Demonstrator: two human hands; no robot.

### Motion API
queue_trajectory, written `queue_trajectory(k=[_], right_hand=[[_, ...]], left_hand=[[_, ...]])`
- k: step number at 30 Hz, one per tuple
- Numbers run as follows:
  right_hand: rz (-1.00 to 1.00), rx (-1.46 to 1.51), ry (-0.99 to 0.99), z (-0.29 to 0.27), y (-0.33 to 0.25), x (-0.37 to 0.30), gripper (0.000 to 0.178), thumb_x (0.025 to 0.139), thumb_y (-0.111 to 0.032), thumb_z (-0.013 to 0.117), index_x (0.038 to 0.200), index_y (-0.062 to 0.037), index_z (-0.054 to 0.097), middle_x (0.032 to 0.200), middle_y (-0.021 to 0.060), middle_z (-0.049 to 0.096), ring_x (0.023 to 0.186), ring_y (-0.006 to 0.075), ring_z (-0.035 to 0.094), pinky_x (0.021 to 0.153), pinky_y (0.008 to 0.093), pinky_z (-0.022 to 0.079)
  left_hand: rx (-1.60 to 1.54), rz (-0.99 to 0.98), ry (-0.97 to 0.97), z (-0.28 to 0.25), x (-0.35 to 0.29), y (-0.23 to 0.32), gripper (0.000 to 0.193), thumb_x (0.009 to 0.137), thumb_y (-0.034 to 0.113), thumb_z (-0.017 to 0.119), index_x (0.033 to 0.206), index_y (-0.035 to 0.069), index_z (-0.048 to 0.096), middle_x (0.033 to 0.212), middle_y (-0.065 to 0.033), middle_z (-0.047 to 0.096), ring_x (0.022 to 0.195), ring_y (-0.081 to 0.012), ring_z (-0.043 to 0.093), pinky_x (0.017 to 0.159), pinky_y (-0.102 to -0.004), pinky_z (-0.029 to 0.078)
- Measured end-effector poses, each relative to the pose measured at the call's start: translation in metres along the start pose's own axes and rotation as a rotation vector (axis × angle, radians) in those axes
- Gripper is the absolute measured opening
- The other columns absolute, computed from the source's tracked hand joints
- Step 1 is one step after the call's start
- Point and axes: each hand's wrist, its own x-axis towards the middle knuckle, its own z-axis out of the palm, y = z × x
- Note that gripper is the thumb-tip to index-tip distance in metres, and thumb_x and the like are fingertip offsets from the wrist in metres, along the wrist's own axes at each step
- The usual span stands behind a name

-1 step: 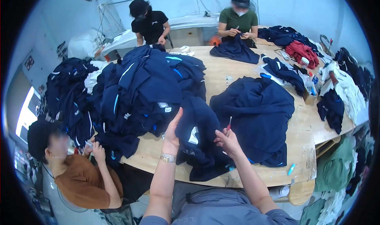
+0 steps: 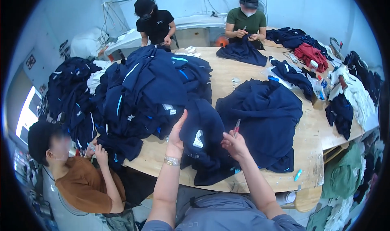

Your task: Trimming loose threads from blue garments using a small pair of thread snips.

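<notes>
A navy garment (image 2: 205, 123) with a white label hangs over the near part of the table in front of me. My left hand (image 2: 176, 133) grips its left side, thumb up and the other fingers hidden behind the cloth. Close to the garment's right edge, my right hand (image 2: 235, 145) is closed around small red-handled thread snips (image 2: 237, 128), their metal tip pointing up. Whether its fingertips also touch the cloth I cannot tell. To the right lies a heap of navy garments (image 2: 260, 113); a larger navy pile (image 2: 150, 80) rises to the left.
A co-worker in a brown shirt (image 2: 87, 186) sits at my left. Two others, in a black shirt (image 2: 156, 28) and a green shirt (image 2: 245, 22), work across the wooden table (image 2: 227, 72). A turquoise object (image 2: 298, 175) lies near the right front corner; red cloth (image 2: 310, 56) sits far right.
The snips in my right hand have turned slightly, so their tip looks broader. My left hand and the garment stay in place.
</notes>
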Motion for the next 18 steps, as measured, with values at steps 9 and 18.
queue_trajectory(k=[9, 18], right_hand=[[-0.238, 0.414, -0.089, 0.022, -0.094, 0.019, 0.023, 0.08, 0.004, 0.057, 0.077, -0.0142, 0.044, 0.071, -0.0003, 0.054, 0.064, 0.0097, 0.054, 0.061, 0.0213, 0.046], [-0.411, 0.132, 0.06, 0.064, -0.15, 0.021, 0.025, 0.078, 0.002, 0.061, 0.075, -0.0151, 0.043, 0.068, -0.0039, 0.048, 0.059, 0.0066, 0.049, 0.053, 0.0187, 0.038]], left_hand=[[0.044, 0.194, -0.031, 0.003, -0.012, 0.01, 0.04, 0.094, 0.028, 0.045, 0.124, 0.001, 0.047, 0.119, -0.0114, 0.056, 0.107, -0.0214, 0.055, 0.092, -0.0316, 0.044], [1.123, 0.528, 0.364, 0.0, -0.002, 0.035, 0.022, 0.077, 0.0, 0.065, 0.093, 0.004, 0.052, 0.086, -0.0017, 0.059, 0.083, -0.0078, 0.055, 0.074, -0.0209, 0.045]])
